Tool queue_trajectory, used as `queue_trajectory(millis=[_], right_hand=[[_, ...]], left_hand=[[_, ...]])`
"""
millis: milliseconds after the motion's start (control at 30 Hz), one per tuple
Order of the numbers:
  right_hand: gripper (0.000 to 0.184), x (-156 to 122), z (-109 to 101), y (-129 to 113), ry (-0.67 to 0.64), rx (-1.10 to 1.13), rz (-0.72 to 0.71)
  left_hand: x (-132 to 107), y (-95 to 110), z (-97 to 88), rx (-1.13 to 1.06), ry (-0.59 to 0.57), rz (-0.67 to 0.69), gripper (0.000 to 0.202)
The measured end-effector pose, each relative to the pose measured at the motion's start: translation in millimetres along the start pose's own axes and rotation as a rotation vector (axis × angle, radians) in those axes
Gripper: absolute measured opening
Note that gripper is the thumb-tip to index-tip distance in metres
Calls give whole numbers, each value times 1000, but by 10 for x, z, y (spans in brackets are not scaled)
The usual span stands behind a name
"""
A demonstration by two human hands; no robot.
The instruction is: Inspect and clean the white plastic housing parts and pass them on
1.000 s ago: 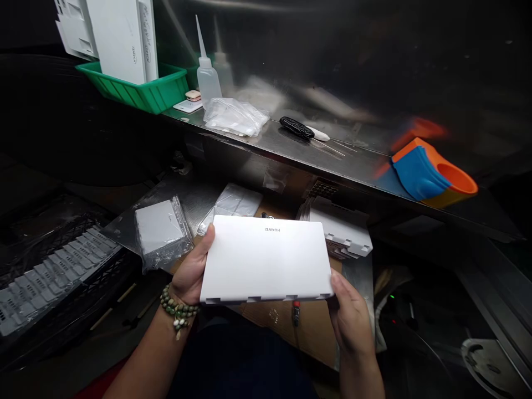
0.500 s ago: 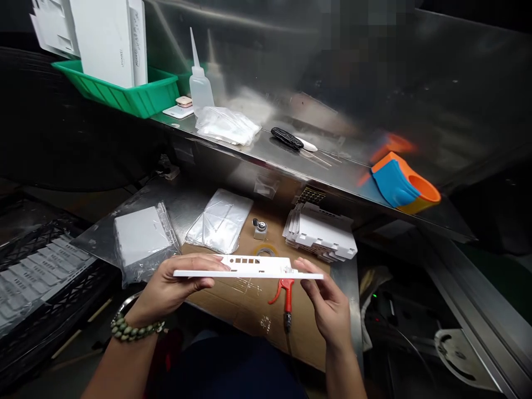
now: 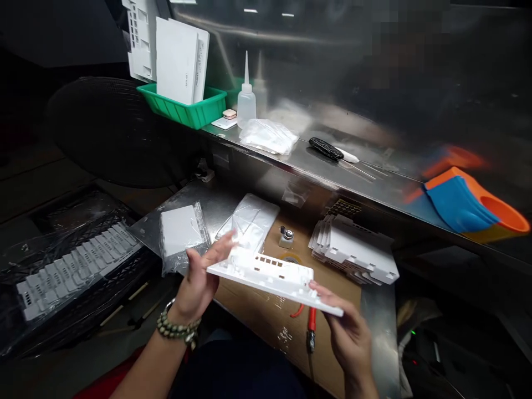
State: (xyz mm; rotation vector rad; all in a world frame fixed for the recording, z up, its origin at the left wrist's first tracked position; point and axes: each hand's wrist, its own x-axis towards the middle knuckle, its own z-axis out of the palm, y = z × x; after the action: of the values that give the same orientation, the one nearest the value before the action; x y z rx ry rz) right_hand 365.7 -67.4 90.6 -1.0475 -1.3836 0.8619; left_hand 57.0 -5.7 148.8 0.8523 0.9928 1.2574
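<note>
Both hands hold a flat white plastic shell panel (image 3: 272, 277) above a cardboard sheet (image 3: 266, 316). The panel is tilted, its slotted edge turned up and its right end lower. My left hand (image 3: 199, 277), with a bead bracelet on the wrist, grips the left end with the fingers curled over the top. At the right corner, my right hand (image 3: 347, 332) pinches the panel from below. A red air blow gun (image 3: 310, 324) lies on the cardboard under the panel.
A stack of white shells (image 3: 353, 252) sits to the right, with bagged shells (image 3: 180, 233) and empty bags (image 3: 251, 219) to the left. The steel shelf (image 3: 374, 177) carries a green bin (image 3: 185, 111), a squeeze bottle (image 3: 246, 102), a black-handled tool (image 3: 326, 148) and an orange-blue holder (image 3: 469, 202). A black crate (image 3: 62, 271) holds several white parts.
The panel has been turned from face-up to edge-on and now tilts down to the right. My head has swung left, shifting the whole scene rightward.
</note>
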Motion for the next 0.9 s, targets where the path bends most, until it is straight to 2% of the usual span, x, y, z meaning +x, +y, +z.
queue_trajectory(millis=[67,133,167,233,300,367,467,533,600,700,800,900], right_hand=[[34,-35,107,15,-153,-26,-132],[37,-71,223,87,-310,-63,-222],[36,-79,275,162,-386,-117,-230],[30,-50,349,407,-494,-320,-140],[29,57,375,765,-501,-583,43],[32,233,380,1171,-418,-757,216],[29,521,430,1684,-409,-926,383],[31,649,494,1872,-460,-990,425],[32,709,533,1925,-495,-1032,432],[29,765,474,1843,-479,-1069,401],[32,947,354,1736,-387,-1097,347],[37,1256,327,1736,-281,-1139,296]], left_hand=[[-75,-95,-138,-281,255,-319,64],[-168,-180,-335,-393,314,-643,60],[-217,-210,-447,-405,357,-737,63],[-305,-236,-669,-398,486,-809,71],[-362,-214,-854,-424,594,-764,76],[-380,-152,-971,-505,627,-656,71],[-344,-21,-998,-643,621,-483,65],[-300,66,-945,-703,627,-407,65],[-261,134,-885,-747,627,-357,66],[-232,182,-865,-815,612,-305,65],[-215,177,-941,-851,586,-252,65],[-145,177,-1007,-857,555,-204,63]])
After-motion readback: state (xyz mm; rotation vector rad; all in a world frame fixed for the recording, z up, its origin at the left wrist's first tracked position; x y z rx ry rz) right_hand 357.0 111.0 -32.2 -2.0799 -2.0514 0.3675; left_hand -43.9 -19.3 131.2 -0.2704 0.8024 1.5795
